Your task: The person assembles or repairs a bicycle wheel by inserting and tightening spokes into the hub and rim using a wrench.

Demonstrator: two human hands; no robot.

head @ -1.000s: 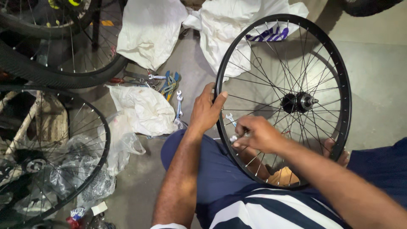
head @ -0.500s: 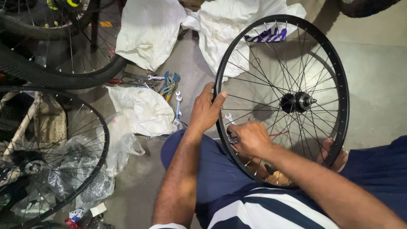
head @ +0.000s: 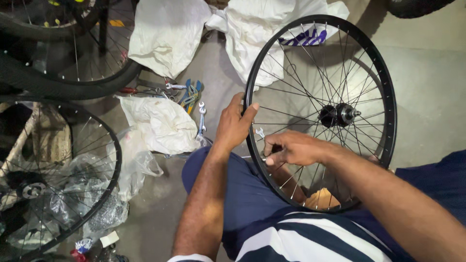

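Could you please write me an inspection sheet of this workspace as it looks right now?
Surface: grey concrete floor, dusty.
Job's things: black spoked wheel standing upright against the person's lap; small spanner among the spokes.
Clutter: white sacks, clear plastic bags, blue-handled pliers and a loose spanner on the floor.
Grippers: left hand grips the wheel's rim; right hand pinches at a spoke near the rim.
Cables: nothing seen.
Surroundings: other wheels at the left, some with tyres.
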